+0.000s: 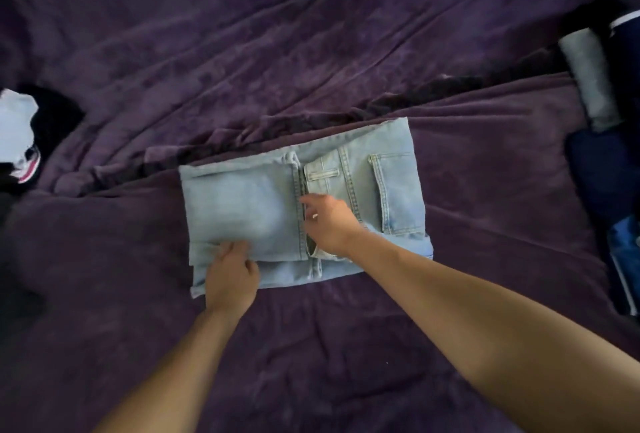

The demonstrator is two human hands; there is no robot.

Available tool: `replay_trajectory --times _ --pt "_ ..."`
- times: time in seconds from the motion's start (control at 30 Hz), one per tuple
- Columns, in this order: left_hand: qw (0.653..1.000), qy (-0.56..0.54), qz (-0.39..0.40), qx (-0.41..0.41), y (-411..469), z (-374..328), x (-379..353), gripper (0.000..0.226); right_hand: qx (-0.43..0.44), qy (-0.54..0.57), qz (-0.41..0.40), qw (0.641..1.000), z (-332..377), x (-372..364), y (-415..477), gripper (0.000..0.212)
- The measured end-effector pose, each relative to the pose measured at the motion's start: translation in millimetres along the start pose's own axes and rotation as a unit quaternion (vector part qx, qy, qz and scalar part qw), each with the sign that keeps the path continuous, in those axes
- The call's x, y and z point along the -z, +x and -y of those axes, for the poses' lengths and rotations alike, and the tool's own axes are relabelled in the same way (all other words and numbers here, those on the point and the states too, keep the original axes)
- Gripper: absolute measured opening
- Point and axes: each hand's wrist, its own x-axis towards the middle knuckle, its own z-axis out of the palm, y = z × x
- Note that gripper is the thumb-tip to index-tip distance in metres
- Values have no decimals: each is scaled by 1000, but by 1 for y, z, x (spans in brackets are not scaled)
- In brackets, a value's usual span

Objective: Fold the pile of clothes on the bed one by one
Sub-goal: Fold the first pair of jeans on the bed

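We see a pair of jeans of pale, washed-out blue denim, folded into a thick, roughly rectangular packet with doubled yellowish stitching along its seams. It lies in the middle of the bed, whose cover is a deep purple, velvety fabric crossed by long soft creases. A patch pocket and a belt loop show on the right half of the packet; the left half is a plain, smooth panel of leg folded over, its hem ending near the centre.

The packet's long axis runs left to right across our view, slightly slanted, with the pocket end to the right and a little farther from us.

The left hand sits at the near left edge, its fingers curled round the upper layer of denim. The right hand rests on top at the centre, fingers bent toward the hem; we cannot tell whether it pinches the cloth.

At the far left lies a crumpled pile of clothes, white and black. At the right edge lie dark navy garments and a grey folded piece.
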Motion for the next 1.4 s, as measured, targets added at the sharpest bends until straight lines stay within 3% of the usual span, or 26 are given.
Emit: replay_trajectory --times 0.07,0.13,0.17,0.2,0.27,0.37,0.43,0.5,0.53,0.57,0.63,0.7,0.87,0.97,1.07,1.13,1.27,1.33,1.4 --pt "998 33 -15 -47 0 0 -4 32 -1 36 -146 989 -20 9 -3 43" --pt "989 61 -44 -127 4 -2 -14 38 -39 7 -326 945 -55 31 -3 46" --pt "983 76 -44 -163 7 -5 -22 43 -85 -5 -368 926 -75 43 -1 56" --pt "978 94 -17 -186 9 -7 -30 46 -144 3 -362 921 -93 54 1 69" --pt "972 127 64 -189 15 -10 -49 50 -226 96 -275 930 -124 60 9 89" --pt "975 116 91 -166 22 0 -71 50 -235 167 -208 935 -150 43 14 76" --pt "984 -8 36 -176 25 0 -65 44 -212 152 -243 934 -157 33 12 71" --pt "964 -141 -94 -207 36 -14 -49 40 -189 108 -280 935 -153 27 6 68" --pt "949 -151 -152 -231 45 -24 -41 43 -183 87 -297 933 -148 25 2 65" --pt "945 -118 -153 -266 56 -32 -33 51 -181 75 -310 930 -143 24 -3 62" --pt "948 42 -1 -317 73 -42 -28 83 -171 69 -324 928 -128 25 -14 59" --pt "928 168 133 -306 84 -33 -40 103 -151 67 -329 930 -111 29 -23 55" --pt "916 178 175 -313 88 -20 -47 93 -86 71 -307 945 -48 33 -43 40" --pt "941 59 112 -315 82 3 -19 66 -56 56 -293 953 9 33 -51 42" --pt "966 -140 -41 -213 79 61 21 33 -17 -29 -268 963 69 19 -48 53" --pt "971 -166 -116 -131 75 106 44 27 7 -118 -245 962 106 -6 -37 63" --pt "976 -176 -125 5 63 178 62 25 53 -222 -120 966 153 -95 -3 60" --pt "969 -210 -129 28 58 200 63 23 44 -240 -44 969 158 -133 11 55" --pt "957 -260 -127 13 53 203 59 23 32 -221 -32 974 153 -145 19 54"
